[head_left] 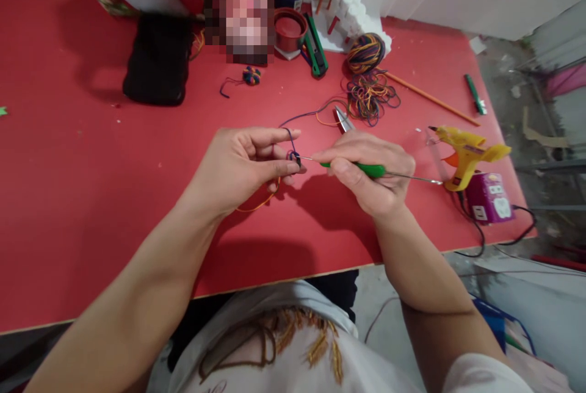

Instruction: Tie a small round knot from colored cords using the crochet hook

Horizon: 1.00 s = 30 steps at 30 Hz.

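Note:
Between the thumb and fingers of my left hand [249, 158] is a small dark piece of crochet work [296, 159], partly hidden by the fingertips. A blue strand of yarn [300, 116] passes over my left index finger and leads to a loose tangle [372, 97] beside a multicoloured yarn ball [366, 53]. An orange tail hangs below the hand. My right hand [370, 170] is closed around the green grip of a crochet hook [373, 170], whose thin tip touches the small piece. Scissors [342, 118] lie partly hidden behind my right hand.
A small crocheted flower [251, 75] lies beyond my left hand, near a black case [159, 60]. Farther back are a green utility knife [315, 48] and a brown tape roll [290, 25]. On the right, a yellow glue gun [469, 155] rests by a purple box [491, 198] with cords.

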Available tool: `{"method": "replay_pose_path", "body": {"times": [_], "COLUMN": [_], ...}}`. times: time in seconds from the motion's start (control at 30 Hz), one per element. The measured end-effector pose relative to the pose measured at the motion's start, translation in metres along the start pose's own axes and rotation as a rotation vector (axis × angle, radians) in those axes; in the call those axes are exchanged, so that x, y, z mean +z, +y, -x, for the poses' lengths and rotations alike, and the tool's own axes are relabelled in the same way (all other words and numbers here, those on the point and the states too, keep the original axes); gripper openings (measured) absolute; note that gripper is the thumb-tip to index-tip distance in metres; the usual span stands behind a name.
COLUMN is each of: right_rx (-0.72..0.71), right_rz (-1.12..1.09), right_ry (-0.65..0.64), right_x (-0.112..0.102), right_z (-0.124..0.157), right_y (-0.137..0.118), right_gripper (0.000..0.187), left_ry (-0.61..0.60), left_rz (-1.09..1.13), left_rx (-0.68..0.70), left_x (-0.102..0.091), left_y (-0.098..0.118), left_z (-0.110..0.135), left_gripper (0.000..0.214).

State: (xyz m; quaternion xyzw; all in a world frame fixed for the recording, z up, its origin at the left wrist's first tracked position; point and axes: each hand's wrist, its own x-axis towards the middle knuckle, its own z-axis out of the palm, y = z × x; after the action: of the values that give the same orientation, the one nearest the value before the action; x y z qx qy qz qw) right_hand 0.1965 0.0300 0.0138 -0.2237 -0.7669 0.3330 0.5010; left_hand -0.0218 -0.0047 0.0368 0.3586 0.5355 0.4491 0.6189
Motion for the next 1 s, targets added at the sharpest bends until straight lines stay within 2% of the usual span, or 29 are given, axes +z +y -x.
{"method": "replay_pose_path", "body": {"times": [0.17,0.3,0.4,0.6,0.73,0.87,1.0], "right_rx": [-0.200,-0.340,-0.359,-0.323,-0.263,-0.124,0.095], "right_rz": [0.209,0.431,0.559,0.611,0.520,0.304,0.136], "right_ry": [-0.116,-0.052,-0.034,-0.012,0.002,0.038,0.068], "right_x": [0.009,0.017,0.022,0.028,0.027,0.022,0.011], "right_z": [-0.002,0.003,0.008,0.014,0.013,0.008,0.004], "right_y": [0.002,0.004,0.004,0.003,0.001,-0.003,-0.005], "right_gripper": [0.028,0.032,0.035,0.042,0.041,0.028,0.018], "left_ry": [-0.068,-0.091,-0.083,0.051,0.066,0.070,0.014], "left_rz": [0.167,0.310,0.332,0.144,0.067,0.026,-0.028], "left_rx": [-0.031,-0.075,-0.049,0.136,0.167,0.126,0.103], "left_x": [-0.004,0.000,0.003,0.006,0.007,0.007,0.004], "left_y": [-0.002,-0.005,-0.009,-0.011,-0.007,-0.002,-0.002], "left_z": [-0.004,-0.005,-0.005,-0.003,-0.002,-0.001,0.000], "left_gripper": [0.046,0.049,0.051,0.055,0.053,0.049,0.039]}}
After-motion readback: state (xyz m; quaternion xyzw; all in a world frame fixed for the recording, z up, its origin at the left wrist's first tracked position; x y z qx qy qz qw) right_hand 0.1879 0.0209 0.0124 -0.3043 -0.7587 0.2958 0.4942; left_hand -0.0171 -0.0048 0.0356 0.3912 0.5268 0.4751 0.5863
